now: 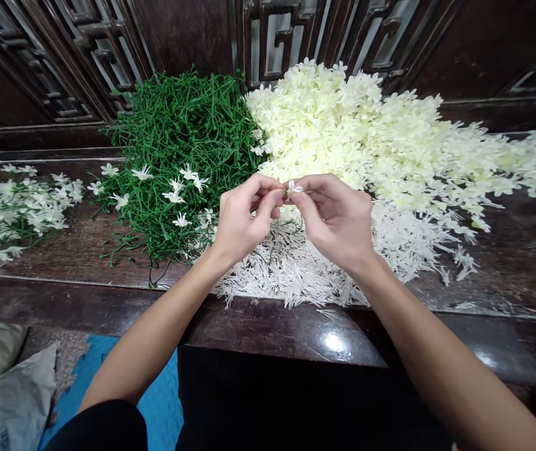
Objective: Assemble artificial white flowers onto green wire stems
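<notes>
My left hand (252, 212) and my right hand (337, 216) meet fingertip to fingertip above the piles. Pinched in my right thumb and forefinger is a small white artificial flower (293, 187). My left thumb and forefinger are pressed together right beside it; what they hold is too small and covered to make out. Below both hands spreads a heap of thin white plastic stamens (296, 269). Behind them lies a large mound of pale yellow-white petal blossoms (324, 119). Green plastic stems (188, 125) are piled on the left, with several assembled white flowers (174, 191) on top.
At far left, a bunch of white flowers on green stems (24, 213) lies on the dark wooden bench (521, 250). A carved wooden backrest (193, 37) rises behind the piles. Below are a blue foam mat (159, 401) and pale sacks (14, 401).
</notes>
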Tool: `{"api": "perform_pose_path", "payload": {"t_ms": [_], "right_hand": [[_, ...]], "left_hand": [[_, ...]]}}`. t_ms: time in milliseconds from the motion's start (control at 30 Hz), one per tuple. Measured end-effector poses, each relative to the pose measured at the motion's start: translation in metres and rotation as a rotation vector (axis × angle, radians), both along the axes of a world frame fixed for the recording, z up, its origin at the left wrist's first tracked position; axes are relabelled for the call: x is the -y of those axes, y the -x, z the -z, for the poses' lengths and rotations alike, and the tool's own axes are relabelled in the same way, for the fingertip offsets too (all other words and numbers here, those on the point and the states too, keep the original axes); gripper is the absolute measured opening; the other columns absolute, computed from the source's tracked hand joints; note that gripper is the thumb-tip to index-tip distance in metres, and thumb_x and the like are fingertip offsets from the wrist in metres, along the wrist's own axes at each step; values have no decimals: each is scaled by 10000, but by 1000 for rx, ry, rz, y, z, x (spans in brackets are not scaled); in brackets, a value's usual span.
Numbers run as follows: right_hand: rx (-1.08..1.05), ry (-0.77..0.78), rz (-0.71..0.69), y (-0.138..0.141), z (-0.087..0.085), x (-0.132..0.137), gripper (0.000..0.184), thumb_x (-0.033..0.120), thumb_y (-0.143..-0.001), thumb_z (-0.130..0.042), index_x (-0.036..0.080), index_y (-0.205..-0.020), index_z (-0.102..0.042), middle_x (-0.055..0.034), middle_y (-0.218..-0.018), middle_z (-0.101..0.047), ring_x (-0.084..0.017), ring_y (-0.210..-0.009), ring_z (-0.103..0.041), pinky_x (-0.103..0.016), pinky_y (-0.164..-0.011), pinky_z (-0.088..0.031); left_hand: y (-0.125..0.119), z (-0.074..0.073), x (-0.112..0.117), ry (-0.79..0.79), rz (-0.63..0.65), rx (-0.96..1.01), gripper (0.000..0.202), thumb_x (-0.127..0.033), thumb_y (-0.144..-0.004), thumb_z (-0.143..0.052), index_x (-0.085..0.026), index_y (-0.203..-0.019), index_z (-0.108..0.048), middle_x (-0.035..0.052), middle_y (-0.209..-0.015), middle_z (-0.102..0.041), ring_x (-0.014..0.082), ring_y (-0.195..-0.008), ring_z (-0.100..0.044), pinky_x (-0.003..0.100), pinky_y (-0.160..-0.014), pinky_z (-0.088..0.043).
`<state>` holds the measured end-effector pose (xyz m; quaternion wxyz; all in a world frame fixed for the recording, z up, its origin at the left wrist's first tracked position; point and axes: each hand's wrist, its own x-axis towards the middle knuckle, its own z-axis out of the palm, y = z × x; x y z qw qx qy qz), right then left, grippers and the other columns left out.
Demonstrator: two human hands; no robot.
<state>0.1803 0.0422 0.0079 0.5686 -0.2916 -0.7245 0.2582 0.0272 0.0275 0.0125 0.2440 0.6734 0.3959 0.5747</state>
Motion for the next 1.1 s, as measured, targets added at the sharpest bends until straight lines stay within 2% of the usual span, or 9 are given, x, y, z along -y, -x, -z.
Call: {"api": "perform_pose_path", "payload": {"t_ms": [333, 500, 567, 633, 767, 867, 967, 1033, 1100], "right_hand": [[34, 6, 57, 3, 1, 4, 79, 136, -867, -621, 214, -859, -626, 7, -740, -668, -133, -626, -652, -287, -534, -551], [-45, 116, -88, -4, -4, -4, 39, 202, -897, -656, 221, -923, -634, -13, -866, -688, -152, -768, -705, -319, -684, -622], [-41, 208, -147, -11, -9, -9, 141, 283, -905, -669, 224, -1027, -629, -36, -952, -697, -170, -844, -716, -338, -718, -636], [23, 304, -221, -18, -14, -13, 251, 343, -889, -694, 225, -1098, -623, -41, -948, -713, -179, -856, -723, -343, -715, -643], [149, 434, -290, -23, -21, -13, 310, 314, -721, -839, 189, -966, -697, -42, -933, -740, -184, -807, -729, -362, -734, -657], [123, 462, -318, -20, -20, -11, 221, 263, -725, -829, 190, -901, -719, -21, -819, -747, -172, -700, -729, -362, -694, -665], [49, 435, -297, -17, -15, -11, 156, 197, -739, -806, 191, -870, -719, -13, -764, -744, -169, -646, -731, -352, -675, -667], [16, 428, -260, -16, -13, -12, 164, 183, -736, -803, 187, -875, -717, -13, -759, -744, -169, -636, -731, -344, -660, -667], [-1, 422, -227, -16, -13, -13, 165, 196, -731, -811, 185, -866, -717, -9, -752, -741, -163, -623, -724, -333, -638, -665]], "left_hand": [[-1, 10, -2, -41, 3, -12, 81, -182, -910, -578, -166, -832, -592, -20, -698, -642, 54, -537, -608, 158, -493, -500], [-1, 6, -4, 23, 47, 28, 63, -195, -944, -553, -188, -890, -584, -13, -707, -611, 62, -529, -553, 177, -474, -464], [2, 4, -7, 35, 19, 59, 53, -203, -957, -541, -198, -919, -578, -7, -724, -605, 65, -538, -535, 181, -472, -448], [5, 3, -10, 48, -27, 100, 46, -202, -960, -536, -202, -929, -570, -4, -731, -593, 68, -548, -528, 184, -484, -450], [8, 7, -15, 125, -57, 165, 19, -210, -939, -554, -202, -926, -564, 0, -732, -590, 72, -551, -522, 194, -517, -475], [10, 13, -17, 164, -46, 112, 30, -207, -922, -555, -199, -946, -572, 17, -775, -624, 91, -601, -562, 209, -548, -497], [11, 14, -18, 72, -138, -57, 134, -212, -881, -608, -194, -1014, -597, 72, -978, -671, 150, -810, -637, 262, -660, -549], [12, 11, -16, -77, -228, -192, 206, -233, -858, -655, -203, -1058, -615, 98, -1108, -655, 205, -984, -633, 332, -786, -568], [13, 5, -13, -209, -230, -279, 199, -253, -868, -664, -215, -1061, -633, 99, -1140, -648, 235, -1082, -613, 391, -888, -560]]}}
